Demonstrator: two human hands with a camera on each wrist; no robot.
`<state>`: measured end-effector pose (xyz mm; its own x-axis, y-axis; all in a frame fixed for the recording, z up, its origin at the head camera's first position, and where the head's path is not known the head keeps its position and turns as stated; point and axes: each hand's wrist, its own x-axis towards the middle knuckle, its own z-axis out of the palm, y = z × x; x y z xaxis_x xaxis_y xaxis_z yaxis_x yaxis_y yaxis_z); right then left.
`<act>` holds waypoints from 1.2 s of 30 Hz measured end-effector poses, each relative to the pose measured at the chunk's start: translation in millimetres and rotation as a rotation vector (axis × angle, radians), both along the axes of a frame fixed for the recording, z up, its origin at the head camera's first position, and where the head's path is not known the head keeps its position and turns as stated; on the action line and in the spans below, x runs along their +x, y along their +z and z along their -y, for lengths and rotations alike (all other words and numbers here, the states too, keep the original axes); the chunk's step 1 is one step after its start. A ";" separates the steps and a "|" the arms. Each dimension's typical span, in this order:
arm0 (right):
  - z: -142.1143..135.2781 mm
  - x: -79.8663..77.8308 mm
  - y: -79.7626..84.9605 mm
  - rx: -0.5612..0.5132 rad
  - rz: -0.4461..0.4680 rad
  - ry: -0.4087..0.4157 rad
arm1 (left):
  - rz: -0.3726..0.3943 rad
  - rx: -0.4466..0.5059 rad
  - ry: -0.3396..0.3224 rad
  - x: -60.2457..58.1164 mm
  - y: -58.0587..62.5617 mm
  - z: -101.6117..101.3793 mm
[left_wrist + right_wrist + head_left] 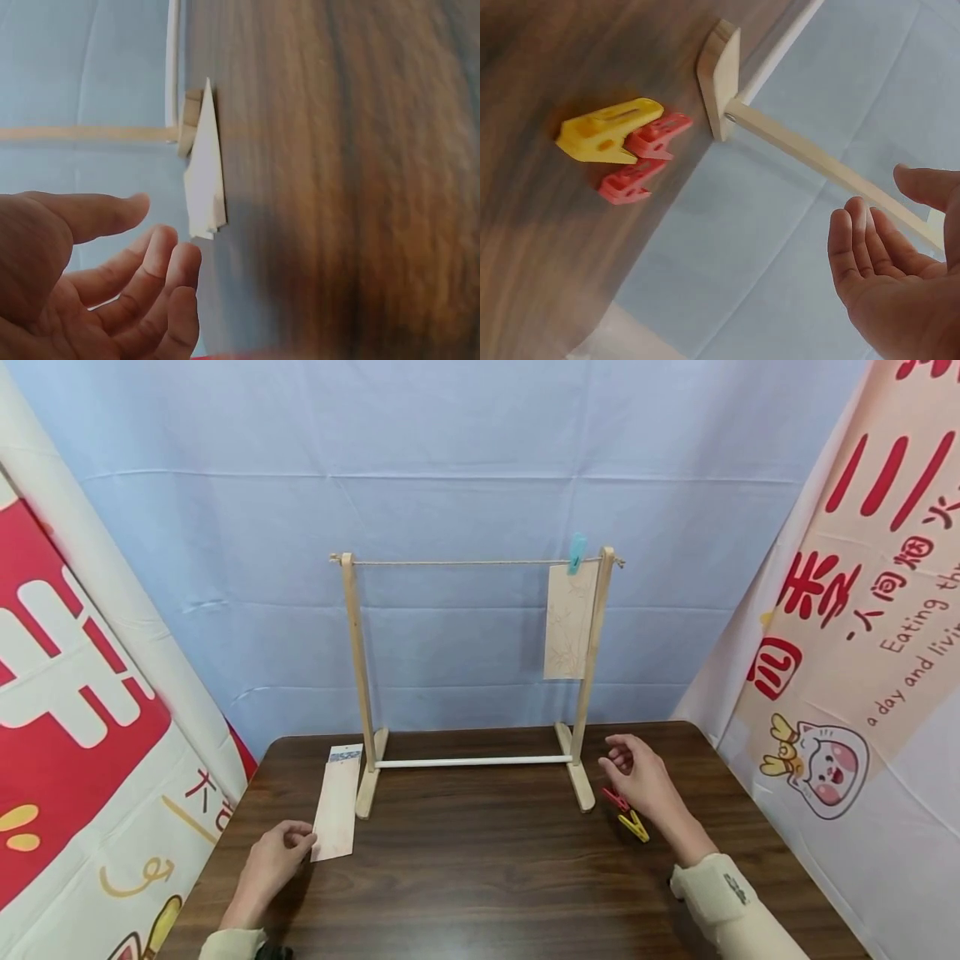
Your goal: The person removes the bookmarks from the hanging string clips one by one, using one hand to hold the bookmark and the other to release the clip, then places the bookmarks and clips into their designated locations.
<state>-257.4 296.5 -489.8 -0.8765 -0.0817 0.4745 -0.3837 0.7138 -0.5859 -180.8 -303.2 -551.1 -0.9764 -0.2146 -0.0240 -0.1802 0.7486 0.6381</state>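
Observation:
My left hand (276,857) is beside a small stack of pale paper cards (335,814), fingertips right at their left edge. In the left wrist view its thumb and loosely bent fingers (142,277) hold nothing. A card with a blue pattern (346,752) peeks out at the stack's top. My right hand (637,774) hovers over the table's right side with thumb and fingers apart. Below it lie a yellow clothespin (609,131) and two red clothespins (658,133). A light blue clothespin (577,554) pins another pale card (567,625) to a string (457,562).
The string runs between two posts of a wooden stand (356,652) at the back of the brown table (465,877). A white rod (472,762) joins the posts low down. Blue cloth (465,443) hangs behind, with printed banners (885,635) at both sides.

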 end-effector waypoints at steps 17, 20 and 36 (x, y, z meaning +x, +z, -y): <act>6.0 -10.7 23.0 0.015 -0.041 0.026 | -0.097 0.028 -0.052 -6.6 16.2 -19.8; 7.1 -12.4 27.0 0.018 -0.058 0.033 | -0.107 0.047 -0.066 -7.6 18.6 -24.4; 9.6 -19.9 47.6 0.036 -0.105 0.037 | -0.234 0.107 -0.107 -11.8 24.3 -49.3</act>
